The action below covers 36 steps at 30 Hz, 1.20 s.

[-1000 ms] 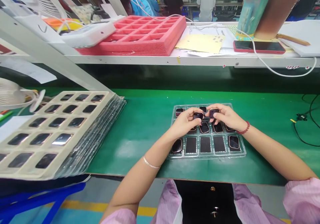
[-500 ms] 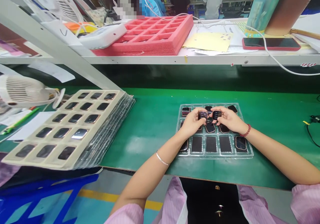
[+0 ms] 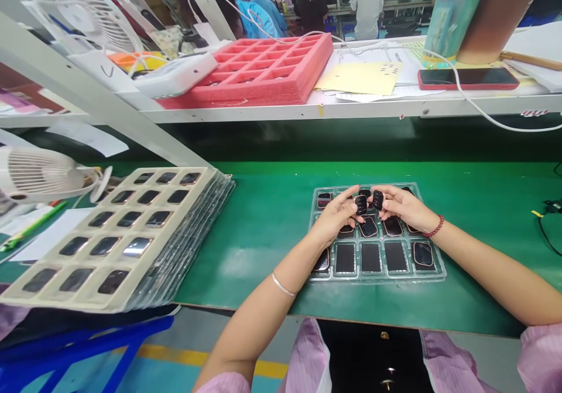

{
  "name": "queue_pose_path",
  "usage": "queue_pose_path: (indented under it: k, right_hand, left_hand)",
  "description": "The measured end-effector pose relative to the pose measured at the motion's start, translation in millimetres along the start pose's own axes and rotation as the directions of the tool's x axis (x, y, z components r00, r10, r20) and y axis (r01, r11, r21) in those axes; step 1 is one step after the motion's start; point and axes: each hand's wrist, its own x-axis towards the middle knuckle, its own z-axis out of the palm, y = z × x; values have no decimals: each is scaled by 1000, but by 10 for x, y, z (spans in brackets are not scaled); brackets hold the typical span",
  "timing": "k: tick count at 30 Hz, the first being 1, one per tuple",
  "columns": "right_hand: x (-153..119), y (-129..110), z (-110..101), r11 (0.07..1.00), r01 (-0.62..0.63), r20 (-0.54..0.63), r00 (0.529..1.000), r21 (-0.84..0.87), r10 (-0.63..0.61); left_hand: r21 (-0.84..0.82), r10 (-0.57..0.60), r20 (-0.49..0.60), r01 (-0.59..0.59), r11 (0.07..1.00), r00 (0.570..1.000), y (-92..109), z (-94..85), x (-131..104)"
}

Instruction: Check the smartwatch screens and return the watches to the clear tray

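Two small dark devices with rounded corners, the left one (image 3: 360, 205) and the right one (image 3: 377, 200), are held side by side just above a clear tray (image 3: 377, 280), near its far edge. Both stand nearly upright, long axes running roughly up and down, a black side towards the wearer; pale marks there are too small to read. The left hand (image 3: 336, 216) pinches its device between thumb and fingers, index finger stretched towards the tray's far edge; the right hand (image 3: 406, 207) grips the other likewise, wrist bent inward. Both forearms come in over the worktop's near edge and converge, a white band (image 3: 283, 286) on the left, a red bracelet (image 3: 434, 227) on the right. More devices lie in the tray, one in its near right corner, black rectangles filling the three middle pockets of the near row. By the left end of the green worktop (image 3: 254, 235), a cream tray (image 3: 161, 235) of devices tops a stack of clear trays (image 3: 193, 229). Above the far edge, a shelf (image 3: 272, 112) carries a pink foam tray (image 3: 263, 91), printed papers (image 3: 360, 77) too blurred to read, and a phone (image 3: 469, 78)
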Motion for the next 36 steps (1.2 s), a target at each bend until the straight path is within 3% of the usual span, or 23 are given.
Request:
queue_pose_path:
  k: [10,36]
  right_hand:
    - [-33,-27,72,992,38,37,999,-120,-33]
    - [-35,-39,78,984,60,85,995,-168,-46]
  left_hand:
    - [99,51,25,-53,994,998,20,22,-3]
    - [110,44,11,-45,993,999,-30,11,9]
